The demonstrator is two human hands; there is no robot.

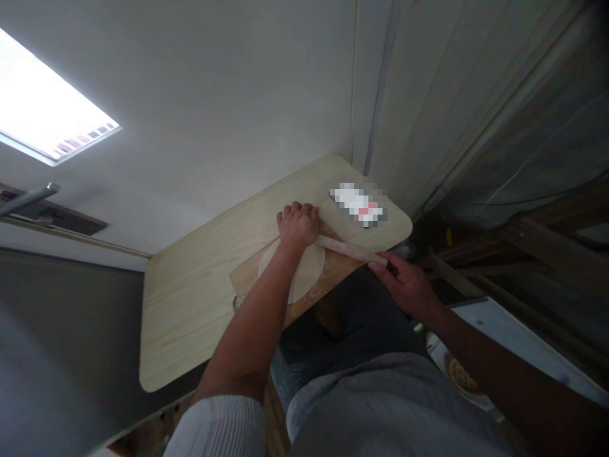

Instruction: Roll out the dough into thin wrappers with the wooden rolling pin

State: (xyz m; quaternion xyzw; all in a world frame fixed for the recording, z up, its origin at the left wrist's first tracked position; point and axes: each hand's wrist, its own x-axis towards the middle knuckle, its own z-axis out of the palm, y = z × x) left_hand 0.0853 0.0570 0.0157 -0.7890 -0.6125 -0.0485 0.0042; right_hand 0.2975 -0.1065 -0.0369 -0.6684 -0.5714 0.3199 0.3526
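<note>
A thin round sheet of dough lies on a brown wooden board, partly covered by my left forearm. Across the board's far right part runs a pale wooden rolling pin. Its left end passes under my left hand, whose fingers are curled closed over it. My right hand grips the other end between thumb and fingers at the board's right edge. White flour traces show on the board near the dough.
The board rests on a light wood-patterned table against a pale wall. A blurred-out flat object lies at the table's far right. A door handle is at the left. Beside my right arm stands a white surface below wooden beams.
</note>
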